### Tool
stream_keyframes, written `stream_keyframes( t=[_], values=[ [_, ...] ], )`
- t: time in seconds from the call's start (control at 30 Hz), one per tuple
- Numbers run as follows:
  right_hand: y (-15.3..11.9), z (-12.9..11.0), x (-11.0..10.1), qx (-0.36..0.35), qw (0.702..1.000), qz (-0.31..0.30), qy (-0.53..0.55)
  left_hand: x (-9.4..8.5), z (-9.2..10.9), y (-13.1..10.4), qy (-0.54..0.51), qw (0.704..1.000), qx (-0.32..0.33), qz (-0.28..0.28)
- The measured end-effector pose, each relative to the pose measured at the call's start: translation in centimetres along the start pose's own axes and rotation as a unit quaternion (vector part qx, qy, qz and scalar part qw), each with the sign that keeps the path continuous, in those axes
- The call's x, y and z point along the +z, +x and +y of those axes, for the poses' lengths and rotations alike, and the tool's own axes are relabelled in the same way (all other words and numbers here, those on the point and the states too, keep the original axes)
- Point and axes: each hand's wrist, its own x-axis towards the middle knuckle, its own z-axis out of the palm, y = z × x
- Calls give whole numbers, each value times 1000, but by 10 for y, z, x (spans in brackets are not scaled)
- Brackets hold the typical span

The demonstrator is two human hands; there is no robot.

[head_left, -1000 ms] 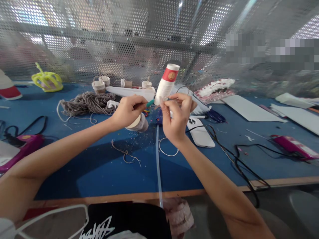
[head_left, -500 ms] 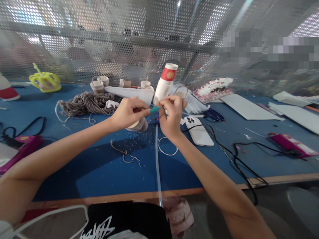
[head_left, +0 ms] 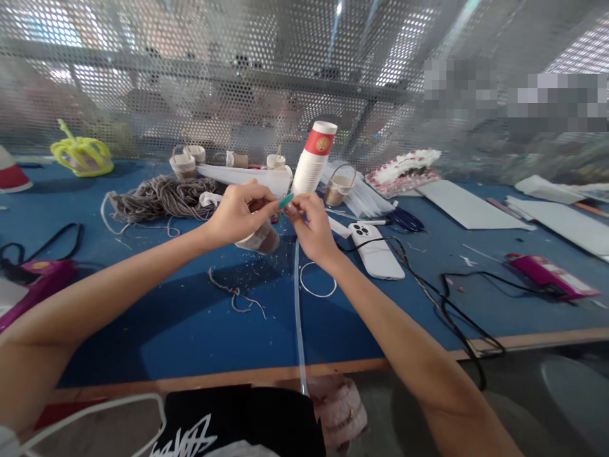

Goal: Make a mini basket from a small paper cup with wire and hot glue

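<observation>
1. Teal sliver (head_left: 286, 200): slim, smooth, tapered, one flat colour. Cannot tell whether it's a loose piece or a long nail on the thumb.
2. Location: above the blue table (head_left: 190, 336), between the two hands, at the left thumb tip. Inner end meets the left thumb; outer end reaches the right fingertips. Actual contact on the right side: can't confirm.
3. Long axis: slants up from the left thumb toward the right hand, roughly in line with that thumb. Free tip points right and slightly up in the view.
4. Left hand (head_left: 243, 212): thumb and index drawn in to a narrow pinch, other fingers curled. Full closure and grip not resolvable.
5. Right hand (head_left: 311, 225): fingers bunched, tips facing left. Contents of the pinch hidden.
6. Nearby: wrapped cup (head_left: 261, 241) just under the left hand, tilted, partly covered; paper cup stack (head_left: 310, 166) behind; white phone (head_left: 378, 252) to the right.
</observation>
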Motion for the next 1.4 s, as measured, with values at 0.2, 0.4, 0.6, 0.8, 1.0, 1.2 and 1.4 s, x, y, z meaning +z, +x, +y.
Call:
stream_keyframes(
  t=[0.2, 0.4, 0.6, 0.8, 1.0, 1.2, 1.4],
  values=[
    [17, 47, -42, 161, 987, -18, 24, -7, -14, 7, 16, 999, -43, 16],
    [12, 62, -60, 168, 927, -293, -161, -24, -24, 17, 77, 995, -63, -3],
    [3, 53, -47, 144, 888, -335, -281, -25, -30, 19, 103, 990, -73, -61],
    [-1, 49, -33, 140, 887, -293, -327, -23, -31, 18, 85, 992, -77, -58],
    [1, 51, -37, 149, 904, -234, -325, -23, -31, 19, 70, 993, -87, -48],
    [11, 28, -50, 274, 960, -30, -43, -23, -36, 19, 53, 992, -105, -52],
    [17, 3, -65, 413, 887, -87, 186, -22, -37, 19, 54, 993, -90, -52]
  ],
)
